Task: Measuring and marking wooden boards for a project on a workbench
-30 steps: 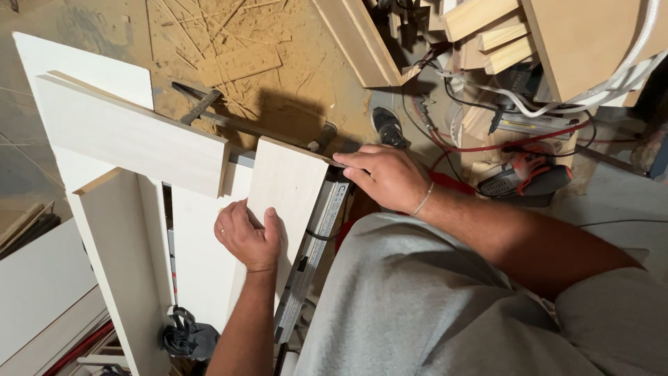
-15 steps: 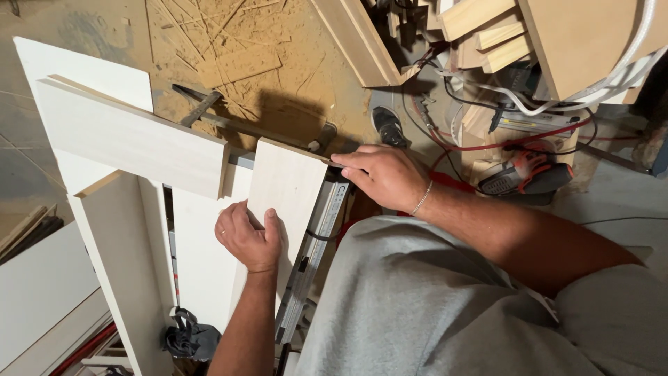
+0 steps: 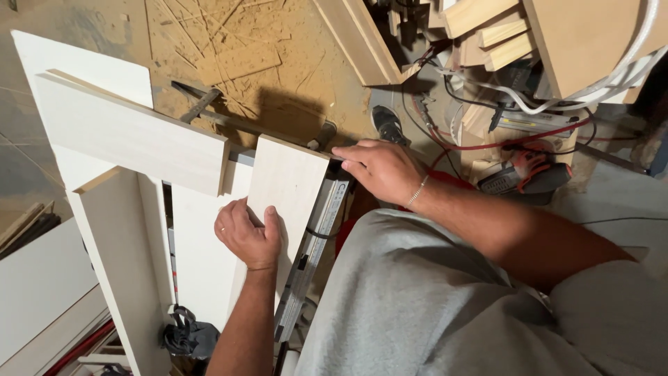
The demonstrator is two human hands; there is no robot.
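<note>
The left hand point(image 3: 247, 237) is clamped on the near edge of a narrow pale board point(image 3: 285, 184), fingers curled over it and thumb pressing its face, so the board is firmly gripped. The right hand point(image 3: 379, 169) lies flat along the board's far top corner, fingers stretched out and together, pushing rather than grasping, closed round nothing. The narrow pale board stands on edge against a white cabinet frame point(image 3: 122, 230), just right of a wider pale panel point(image 3: 132, 136) fixed across the frame's top, with a metal ruler point(image 3: 316, 244) running along its right side. A bar clamp point(image 3: 209, 104) lies behind, over the sawdust-strewn floor point(image 3: 278, 63), and a power tool point(image 3: 518, 174) sits among tangled cables point(image 3: 487, 118) to the right. The risk here looks plain: the board is held by hand pressure alone, so an uneven push from the flat right hand could tip or skew it off the frame, and the left thumb sits close enough to the joint to get pinched.
</note>
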